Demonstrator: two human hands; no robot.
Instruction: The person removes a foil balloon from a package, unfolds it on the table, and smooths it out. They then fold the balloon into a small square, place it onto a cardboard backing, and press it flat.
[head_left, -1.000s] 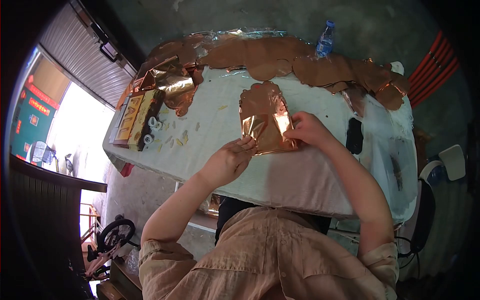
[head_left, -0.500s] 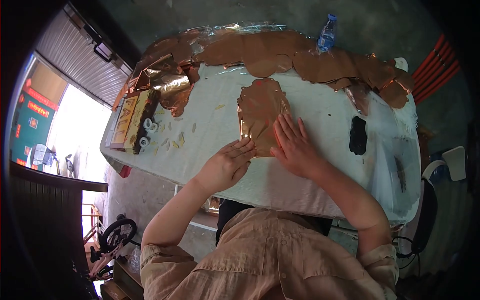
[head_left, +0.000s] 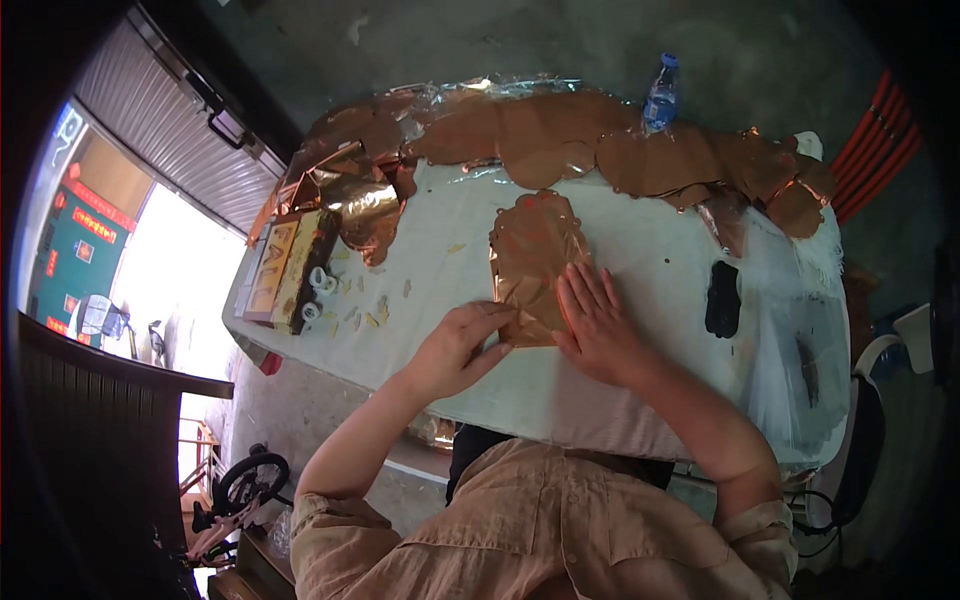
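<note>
A copper-coloured foil sheet (head_left: 540, 245) with a scalloped edge lies on the white-covered table in front of me. My right hand (head_left: 603, 330) rests flat on its lower right edge, fingers stretched out. At the lower left corner of the sheet, my left hand (head_left: 462, 348) touches the foil with its fingertips. The left thumb stands apart from the fingers, with a gap between them. Creases run across the lower part of the foil, some of it covered by my fingers.
Stacked copper foil pieces (head_left: 510, 130) line the table's far edge, with a water bottle (head_left: 660, 95) beside them. At left are a box (head_left: 290, 265), white rolls (head_left: 318, 280) and small yellowish scraps (head_left: 375, 318). A black object (head_left: 722, 300) lies at right.
The whole view has shifted, so the table sits lower in it. My left fingers have bent and drawn back slightly at the foil's corner; my right hand stays flat on the sheet.
</note>
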